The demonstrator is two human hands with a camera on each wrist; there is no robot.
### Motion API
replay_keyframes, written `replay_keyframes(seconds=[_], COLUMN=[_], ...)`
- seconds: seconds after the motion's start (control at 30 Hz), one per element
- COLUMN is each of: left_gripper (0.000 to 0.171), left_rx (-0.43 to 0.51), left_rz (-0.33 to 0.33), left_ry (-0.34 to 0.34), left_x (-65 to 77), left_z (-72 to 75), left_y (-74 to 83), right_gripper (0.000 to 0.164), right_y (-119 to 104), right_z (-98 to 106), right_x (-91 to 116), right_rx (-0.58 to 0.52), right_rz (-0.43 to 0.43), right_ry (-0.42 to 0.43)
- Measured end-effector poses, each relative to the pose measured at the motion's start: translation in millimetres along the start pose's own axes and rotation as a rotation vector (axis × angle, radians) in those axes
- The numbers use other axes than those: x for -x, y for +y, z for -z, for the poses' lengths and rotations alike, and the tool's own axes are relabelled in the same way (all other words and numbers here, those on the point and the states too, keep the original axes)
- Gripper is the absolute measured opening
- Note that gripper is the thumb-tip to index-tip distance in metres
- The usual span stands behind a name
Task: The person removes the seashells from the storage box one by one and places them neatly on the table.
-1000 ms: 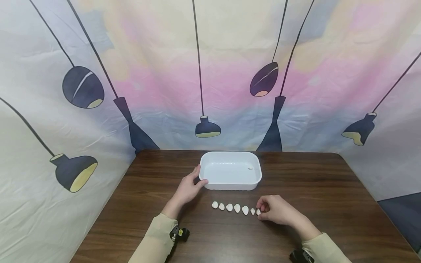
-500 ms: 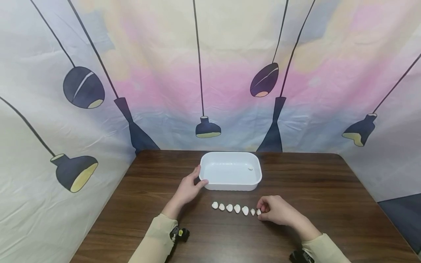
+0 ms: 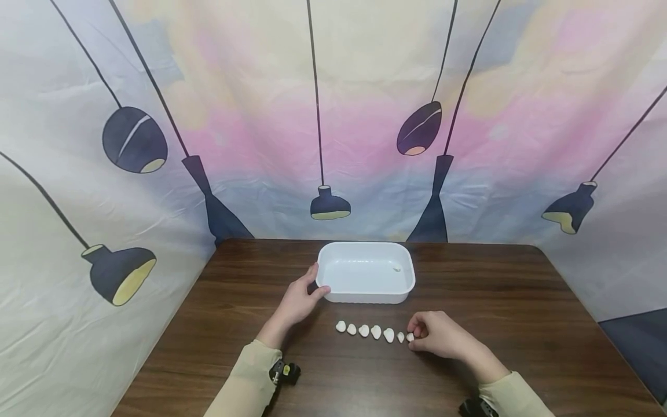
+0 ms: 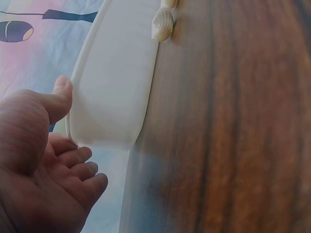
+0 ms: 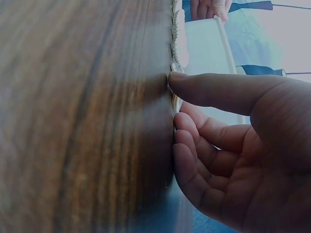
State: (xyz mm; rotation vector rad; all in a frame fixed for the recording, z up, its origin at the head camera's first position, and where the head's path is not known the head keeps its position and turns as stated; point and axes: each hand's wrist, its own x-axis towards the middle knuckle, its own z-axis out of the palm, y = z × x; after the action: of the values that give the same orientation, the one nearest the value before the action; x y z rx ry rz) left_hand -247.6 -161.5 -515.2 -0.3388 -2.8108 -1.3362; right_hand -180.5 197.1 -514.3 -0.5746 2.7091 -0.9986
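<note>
A white rectangular tub (image 3: pixel 365 297) stands at the back middle of the table. My left hand (image 3: pixel 297 299) grips its near left corner, thumb at the front rim and fingers along the left side. Several small white seashells (image 3: pixel 389 335) lie in a left-to-right row in front of the tub; the left wrist view shows ribs on one shell (image 4: pixel 163 24). At the row's right end, my right hand (image 3: pixel 442 334) pinches the last seashell (image 3: pixel 410 336) between thumb and fingers, down at the tabletop. In the right wrist view, the thumb (image 5: pixel 214 90) hides most of that shell.
The brown wood-grain table (image 3: pixel 250 272) reaches back to a cloth backdrop (image 3: pixel 365 145) printed with hanging lamps. A small pale mark or fragment (image 3: pixel 396 270) shows inside the tub near its right end. Black wrist cameras sit on both sleeves.
</note>
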Motion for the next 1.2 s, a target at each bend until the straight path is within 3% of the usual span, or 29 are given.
replay_keyframes(seconds=[1.2], left_gripper=[0.077], left_rx=[0.008], left_rz=[-0.002], left_ry=[0.004], left_x=[1.1], left_z=[-1.9], left_y=[-2.8], right_gripper=[0.022], right_y=[1.9], right_z=[-1.7], right_x=[0.5], right_rx=[-0.021], right_rz=[0.020], right_ry=[-0.004])
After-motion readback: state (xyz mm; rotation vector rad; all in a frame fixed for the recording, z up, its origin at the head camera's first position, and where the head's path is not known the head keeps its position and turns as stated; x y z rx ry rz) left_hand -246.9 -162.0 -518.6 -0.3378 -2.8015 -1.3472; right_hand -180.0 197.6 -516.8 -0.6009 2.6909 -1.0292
